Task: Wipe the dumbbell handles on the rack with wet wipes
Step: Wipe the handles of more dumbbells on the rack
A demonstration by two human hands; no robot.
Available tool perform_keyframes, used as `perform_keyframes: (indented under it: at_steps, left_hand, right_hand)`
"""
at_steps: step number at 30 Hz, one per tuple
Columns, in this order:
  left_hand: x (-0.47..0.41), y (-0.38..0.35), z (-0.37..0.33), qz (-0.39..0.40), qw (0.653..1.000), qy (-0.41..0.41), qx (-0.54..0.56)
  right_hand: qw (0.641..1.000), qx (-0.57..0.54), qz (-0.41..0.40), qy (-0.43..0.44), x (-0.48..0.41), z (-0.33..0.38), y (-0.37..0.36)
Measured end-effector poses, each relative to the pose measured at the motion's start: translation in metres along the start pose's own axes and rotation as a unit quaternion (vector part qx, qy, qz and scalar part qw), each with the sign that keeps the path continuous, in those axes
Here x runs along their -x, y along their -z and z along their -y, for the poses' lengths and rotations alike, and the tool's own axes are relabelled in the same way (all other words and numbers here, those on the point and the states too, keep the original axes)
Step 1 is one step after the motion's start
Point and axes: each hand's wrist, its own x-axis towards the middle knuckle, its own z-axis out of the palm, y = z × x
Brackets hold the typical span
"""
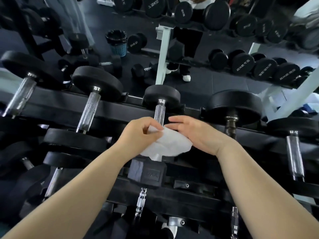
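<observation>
The left hand [138, 133] is pinching the top edge of a thin, crumpled white wet wipe [170, 144] between its thumb and curled fingers. The right hand [195, 133] is lying on the other side of the wipe with its fingers nearly straight. Its thumb is hiding, so I cannot tell if it is pinching too. The wipe is lying over the near end of the shiny, bumpy silver metal handle [159, 112] of the middle dumbbell. Past that handle, a round black rubber weight [161, 96] is sitting on the long black metal rack [120, 107]. Left of that handle, a second silver handle [88, 111] is waiting, and right of it a dark, dull handle [231, 121] is sitting. The wipe is looking soft, light and floppy, and I think it is tearing easily on the bumps. It is probably best wrapped round the handle's middle and held with the whole hand. The dumbbell is looking heavy, so it is likely staying put.
</observation>
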Motion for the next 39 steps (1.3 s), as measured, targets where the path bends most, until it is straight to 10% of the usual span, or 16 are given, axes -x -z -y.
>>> perform_keyframes:
  at_steps: [6, 10, 14, 23, 29, 35, 39]
  left_hand:
    - [0.013, -0.006, 0.028, -0.059, 0.997, -0.050, 0.001]
    - [0.016, -0.011, 0.052, -0.047, 0.979, -0.101, -0.170]
    - [0.016, -0.025, 0.072, -0.075, 0.955, -0.174, -0.227]
    - [0.016, -0.037, 0.090, -0.121, 0.952, -0.222, -0.172]
    - [0.016, -0.035, 0.091, -0.101, 0.963, -0.197, -0.156]
    - [0.017, -0.037, 0.092, -0.110, 0.959, -0.211, -0.152]
    - [0.018, -0.036, 0.093, -0.112, 0.963, -0.198, -0.142]
  right_hand:
    - [0.951, 0.248, -0.174, 0.064, -0.023, 0.011, -0.005]
    - [0.801, 0.397, -0.371, 0.253, -0.049, 0.006, 0.000]
    - [0.697, 0.605, -0.217, 0.318, -0.092, -0.020, -0.005]
    - [0.699, 0.623, 0.041, 0.349, -0.074, -0.046, 0.008]
    - [0.696, 0.631, -0.080, 0.334, -0.114, -0.030, 0.013]
    - [0.701, 0.605, 0.078, 0.370, -0.074, -0.051, 0.000]
    - [0.688, 0.629, -0.022, 0.360, -0.100, -0.039, 0.014]
